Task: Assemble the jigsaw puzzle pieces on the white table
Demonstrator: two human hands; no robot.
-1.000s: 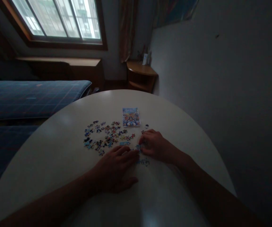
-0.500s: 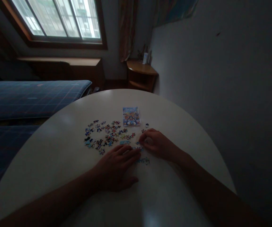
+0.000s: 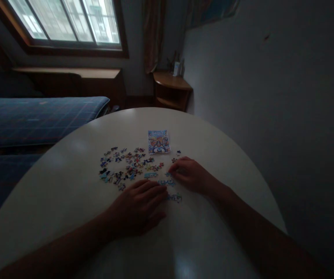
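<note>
My left hand (image 3: 143, 205) lies palm down on the white table, fingers stretched out. Its fingertips reach the left end of a joined strip of puzzle pieces (image 3: 175, 198). Just beyond them is another joined group of puzzle pieces (image 3: 167, 182). My right hand (image 3: 188, 174) is closed in a pinch, its thumb and forefinger at a small bluish puzzle piece (image 3: 167, 174); the fingers partly hide the contact. A short light-blue joined strip (image 3: 151, 175) sits left of that piece. Many loose jigsaw pieces (image 3: 132, 162) are scattered farther left.
A colourful printed picture sheet (image 3: 159, 142) lies beyond the pieces on the round white table (image 3: 213, 240). Two loose pieces rest near my right hand. A blue plaid mattress (image 3: 39, 120) stands left of the table, a wooden corner shelf (image 3: 172, 81) behind, and a wall on the right.
My left hand has drawn back slightly toward me and left, uncovering more of the middle joined group. My right hand keeps its pinch at nearly the same spot. The view has shifted slightly.
</note>
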